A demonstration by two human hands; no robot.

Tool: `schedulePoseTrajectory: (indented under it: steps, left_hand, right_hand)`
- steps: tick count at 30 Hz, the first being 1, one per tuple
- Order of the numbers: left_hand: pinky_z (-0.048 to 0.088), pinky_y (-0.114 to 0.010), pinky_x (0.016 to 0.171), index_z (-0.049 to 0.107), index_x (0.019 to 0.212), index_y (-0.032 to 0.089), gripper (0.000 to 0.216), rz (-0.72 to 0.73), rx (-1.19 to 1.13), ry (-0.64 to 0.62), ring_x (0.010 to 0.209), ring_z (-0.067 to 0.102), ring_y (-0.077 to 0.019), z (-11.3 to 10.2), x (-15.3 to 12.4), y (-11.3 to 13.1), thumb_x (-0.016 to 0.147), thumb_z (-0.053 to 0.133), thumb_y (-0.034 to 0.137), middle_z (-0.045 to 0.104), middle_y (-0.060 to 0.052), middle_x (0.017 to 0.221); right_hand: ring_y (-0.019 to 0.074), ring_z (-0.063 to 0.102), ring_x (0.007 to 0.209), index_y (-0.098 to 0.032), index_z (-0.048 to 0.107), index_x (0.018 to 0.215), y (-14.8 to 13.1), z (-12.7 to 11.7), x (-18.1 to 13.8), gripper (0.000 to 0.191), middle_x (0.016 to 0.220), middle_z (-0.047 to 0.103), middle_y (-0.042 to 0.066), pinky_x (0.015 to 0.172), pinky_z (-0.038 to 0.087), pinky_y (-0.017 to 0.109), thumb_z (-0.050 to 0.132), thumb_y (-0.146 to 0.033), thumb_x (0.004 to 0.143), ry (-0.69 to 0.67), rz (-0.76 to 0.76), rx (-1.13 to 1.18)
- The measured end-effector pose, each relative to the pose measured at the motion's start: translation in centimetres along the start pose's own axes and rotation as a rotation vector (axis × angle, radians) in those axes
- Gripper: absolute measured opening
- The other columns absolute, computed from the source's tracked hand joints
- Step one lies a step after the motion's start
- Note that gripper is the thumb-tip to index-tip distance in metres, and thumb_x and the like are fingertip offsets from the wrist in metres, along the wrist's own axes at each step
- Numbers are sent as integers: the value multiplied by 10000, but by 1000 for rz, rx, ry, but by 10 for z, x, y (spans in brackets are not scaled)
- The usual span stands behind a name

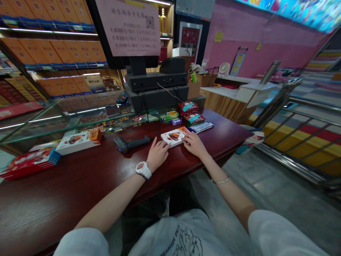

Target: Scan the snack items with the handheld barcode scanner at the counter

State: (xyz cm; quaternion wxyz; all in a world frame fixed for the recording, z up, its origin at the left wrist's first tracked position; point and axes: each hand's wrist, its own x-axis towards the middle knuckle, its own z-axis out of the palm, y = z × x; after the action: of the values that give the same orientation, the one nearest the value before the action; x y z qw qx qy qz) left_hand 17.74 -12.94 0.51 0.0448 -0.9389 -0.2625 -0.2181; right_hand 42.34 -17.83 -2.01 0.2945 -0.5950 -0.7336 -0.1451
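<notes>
Two hands, the left hand (157, 155) and right hand (194, 143), have loosely bent fingers touching one white-and-orange box (174, 136), right of the single scanner (131, 143); I cannot tell whether they grip it. Beyond the scanner, one paper sign (130, 32) lists 200元, 300元, 500元; its bottom line is illegible.

Through the head camera I see my left hand (157, 155) and right hand (195, 143) touching a white-and-orange box (173, 136); left lies a scanner (134, 143), far right, stacked red packets (192, 119).
</notes>
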Motion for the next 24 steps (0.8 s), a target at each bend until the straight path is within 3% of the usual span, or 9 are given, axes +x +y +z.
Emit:
schedulePoseTrajectory:
  steps: [10,18,24]
  left_hand:
    - [217,-553,1237,611,1297,187,403,-47,13,-81,1306,530,-267,8,1,-3,929,448,188,621,-74,1370]
    - [174,-597,1232,572,1354,199,434,-128,22,-102,1385,457,-298,17,14,-11,959,403,262,539,-69,1465]
    - [157,-610,1229,549,1378,207,448,-125,9,-116,1401,436,-302,22,21,-16,965,396,287,519,-67,1482]
  right_hand:
    - [259,584,1216,-193,669,1227,-1,3,0,360,1278,665,103,1182,287,521,466,-264,939,-79,79,-68]
    - [289,391,1425,-220,483,1446,-1,6,3,499,1551,424,70,1214,173,571,392,-404,991,-301,166,-127]
    - [324,270,1485,-264,394,1503,-2,7,5,557,1599,332,50,1194,171,626,387,-480,990,-359,255,-142]
